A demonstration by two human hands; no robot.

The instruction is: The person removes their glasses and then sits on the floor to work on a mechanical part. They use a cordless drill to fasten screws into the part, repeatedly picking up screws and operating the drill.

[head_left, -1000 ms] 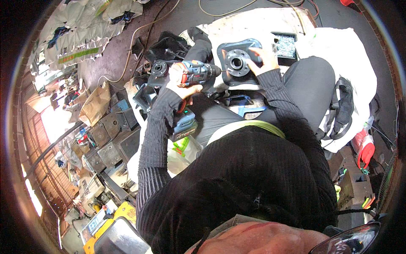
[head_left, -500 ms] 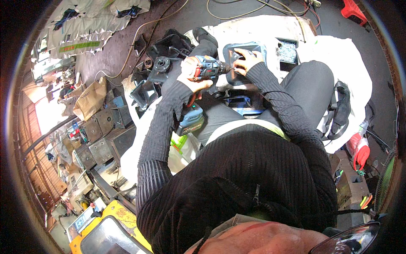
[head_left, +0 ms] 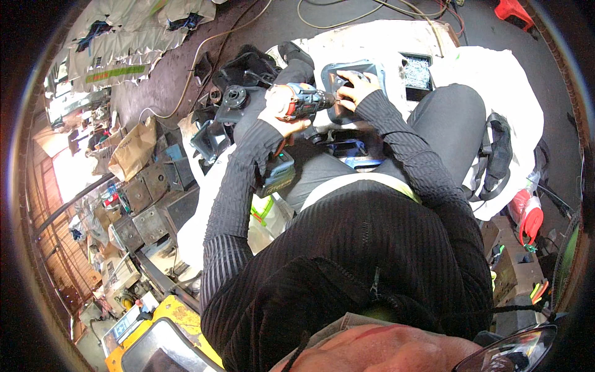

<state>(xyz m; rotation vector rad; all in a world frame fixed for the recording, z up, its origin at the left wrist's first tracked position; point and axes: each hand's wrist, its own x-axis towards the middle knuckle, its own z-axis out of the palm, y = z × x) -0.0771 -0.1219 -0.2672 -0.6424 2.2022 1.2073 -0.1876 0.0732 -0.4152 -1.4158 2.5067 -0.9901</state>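
My left hand [head_left: 285, 126] is wrapped round the grip of a blue cordless drill [head_left: 304, 101]. Its battery pack hangs down by my left wrist, and its chuck points right. At the chuck's tip, my right hand [head_left: 359, 88] grips a dark moulded part [head_left: 339, 115] with a pale grey flanged rim, lying between my legs. Its fingers bend over the raised middle of the part. The drill's tip meets the part close to my fingertips; whether it touches a screw or a hole is too small to tell. A blue-and-black object [head_left: 351, 150] lies just below, in my lap.
Similar black moulded parts [head_left: 238, 102] are piled left of my leg. White sheeting [head_left: 396, 37] lies under me, with an open dark box [head_left: 417, 73] of small bits beyond my right knee. Metal blocks [head_left: 152, 186] stand left; a cable [head_left: 192, 68] crosses the floor.
The view has shifted slightly. My right fingers have moved a little on the part; the drill stays in my left hand with its tip at the part.
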